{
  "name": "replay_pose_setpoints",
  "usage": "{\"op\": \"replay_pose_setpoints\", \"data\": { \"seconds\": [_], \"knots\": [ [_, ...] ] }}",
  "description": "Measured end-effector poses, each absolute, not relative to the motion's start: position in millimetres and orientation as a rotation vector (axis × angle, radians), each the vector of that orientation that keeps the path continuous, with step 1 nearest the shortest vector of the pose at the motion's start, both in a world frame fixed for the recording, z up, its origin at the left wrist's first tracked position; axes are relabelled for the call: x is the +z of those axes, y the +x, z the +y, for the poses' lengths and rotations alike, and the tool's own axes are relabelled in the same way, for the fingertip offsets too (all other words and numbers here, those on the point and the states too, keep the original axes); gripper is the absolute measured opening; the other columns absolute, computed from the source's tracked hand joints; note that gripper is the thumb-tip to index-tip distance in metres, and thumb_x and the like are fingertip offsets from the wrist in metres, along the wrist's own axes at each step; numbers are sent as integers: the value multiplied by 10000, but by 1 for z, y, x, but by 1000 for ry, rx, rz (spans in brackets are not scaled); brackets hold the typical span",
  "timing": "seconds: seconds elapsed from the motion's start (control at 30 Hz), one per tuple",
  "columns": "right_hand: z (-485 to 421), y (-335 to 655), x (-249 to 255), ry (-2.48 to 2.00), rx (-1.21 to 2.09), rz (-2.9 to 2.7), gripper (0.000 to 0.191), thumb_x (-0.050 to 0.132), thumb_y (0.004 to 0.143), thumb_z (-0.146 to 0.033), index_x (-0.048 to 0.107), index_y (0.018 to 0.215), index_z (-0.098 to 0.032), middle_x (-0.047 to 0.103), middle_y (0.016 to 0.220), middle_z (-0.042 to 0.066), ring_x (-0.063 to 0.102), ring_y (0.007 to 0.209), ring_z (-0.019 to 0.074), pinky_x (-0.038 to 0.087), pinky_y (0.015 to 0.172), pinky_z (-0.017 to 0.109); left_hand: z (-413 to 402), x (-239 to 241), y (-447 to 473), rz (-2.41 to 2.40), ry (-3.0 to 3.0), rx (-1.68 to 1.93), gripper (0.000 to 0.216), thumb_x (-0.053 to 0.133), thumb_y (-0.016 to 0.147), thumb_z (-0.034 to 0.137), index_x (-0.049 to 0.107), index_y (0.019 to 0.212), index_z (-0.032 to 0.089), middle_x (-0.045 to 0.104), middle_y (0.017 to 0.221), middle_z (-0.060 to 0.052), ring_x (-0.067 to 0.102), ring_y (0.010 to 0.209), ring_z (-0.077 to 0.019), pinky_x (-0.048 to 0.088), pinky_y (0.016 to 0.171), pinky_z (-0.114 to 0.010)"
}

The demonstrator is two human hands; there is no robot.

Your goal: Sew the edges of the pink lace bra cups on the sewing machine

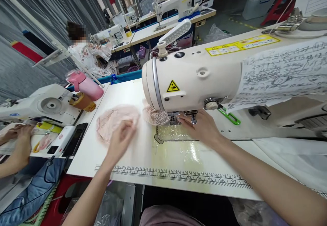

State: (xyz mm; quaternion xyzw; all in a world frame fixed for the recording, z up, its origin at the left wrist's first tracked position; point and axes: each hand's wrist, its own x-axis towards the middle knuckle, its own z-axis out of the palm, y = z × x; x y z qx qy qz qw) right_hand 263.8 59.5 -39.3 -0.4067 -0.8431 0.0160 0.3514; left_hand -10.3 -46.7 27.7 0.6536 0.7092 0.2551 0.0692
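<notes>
In the head view a white sewing machine (pixel 196 79) stands before me, its presser foot (pixel 174 119) over a shiny needle plate. A sheer pale pink lace piece (pixel 154 115) lies left of the foot, partly hidden under the machine head. My left hand (pixel 122 135) is pinched closed at the right side of another pink lace piece (pixel 106 124); both are blurred by motion. My right hand (pixel 201 129) is right beside the presser foot, thumb pointing left; its other fingers are partly hidden behind the needle parts, so its grip cannot be told.
Green thread snips (pixel 230 117) lie at the machine's base. A printed ruler (pixel 173 175) runs along the front edge. To the left are a pink flask (pixel 85 84), a brown cup (pixel 83 101), a phone (pixel 75 139) and a co-worker's hands (pixel 21 135) at another machine.
</notes>
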Motion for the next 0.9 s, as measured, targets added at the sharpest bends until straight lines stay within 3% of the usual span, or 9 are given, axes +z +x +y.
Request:
{"op": "replay_pose_setpoints", "data": {
  "seconds": [0.07, 0.13, 0.2, 0.3, 0.4, 0.5, 0.63, 0.77, 0.9],
  "knots": [
    [60, 265, -41, -1049, 36, -2174, 296, 512, 944, -353, 762, 911, -197, 731, 833, 74, 648, 850, 250, 539, 741, 388, -56, 28, 23, 1672, 2045, 584, 140, 460, 924, 325, 548, 879, 225, 689, 1113, -76, 631, 1093, -211, 523, 928, -398],
    [62, 266, -42, -983, -3, -2172, 242, 531, 931, -303, 752, 944, -204, 735, 877, 67, 641, 861, 241, 533, 740, 375, -63, 28, 51, 1208, 2149, 429, 21, 516, 856, 208, 525, 864, 226, 671, 1172, -58, 578, 1195, -211, 384, 1109, -456],
    [62, 268, -42, -872, -17, -2188, 218, 532, 912, -210, 733, 996, -229, 737, 926, 43, 637, 867, 217, 526, 760, 354, -68, 24, 70, 963, 2234, 396, 81, 549, 809, 175, 516, 866, 222, 660, 1179, -50, 567, 1202, -206, 322, 1158, -453],
    [61, 271, -40, -657, -15, -2242, 335, 466, 872, -69, 700, 1025, -253, 730, 997, 9, 632, 913, 173, 509, 802, 322, -68, 12, 82, 1123, 2435, 469, 222, 554, 855, 234, 540, 1072, 190, 617, 1240, -104, 552, 1196, -244, 414, 1089, -468],
    [57, 272, -35, -458, -31, -2302, 366, 417, 875, -47, 669, 1042, -253, 713, 1028, -9, 614, 957, 132, 490, 869, 308, -60, 0, 81, 1395, 2627, 435, 355, 507, 905, 239, 499, 1252, 163, 584, 1287, -136, 521, 1222, -297, 472, 1016, -512],
    [54, 273, -32, -333, -77, -2360, 290, 429, 890, -85, 667, 980, -226, 714, 984, -13, 597, 988, 122, 473, 920, 303, -45, -3, 76, 1311, 2696, 366, 321, 456, 894, 158, 536, 1205, 158, 613, 1238, -114, 544, 1198, -271, 468, 1040, -484],
    [59, 277, -33, -469, -174, -2366, 279, 460, 815, -29, 675, 789, -205, 722, 851, -16, 585, 781, 121, 463, 886, 298, -24, 2, 73, 1235, 2739, 407, 243, 413, 906, 134, 602, 1048, 190, 649, 1204, -69, 610, 1116, -214, 486, 1035, -430],
    [66, 280, -37, -558, -133, -2411, 289, 473, 795, -23, 670, 704, -214, 715, 779, -16, 583, 776, 130, 446, 866, 288, -13, -3, 76, 1505, 2804, 443, 389, 450, 952, 329, 522, 1288, 147, 624, 1280, -127, 610, 1137, -280, 574, 863, -436],
    [68, 279, -38, -620, -103, -2425, 318, 452, 819, -12, 675, 751, -228, 721, 853, -13, 605, 917, 137, 438, 880, 293, -4, -15, 74, 1503, 2954, 411, 447, 455, 957, 351, 514, 1323, 101, 607, 1307, -157, 576, 1208, -295, 526, 963, -459]
  ]
}}
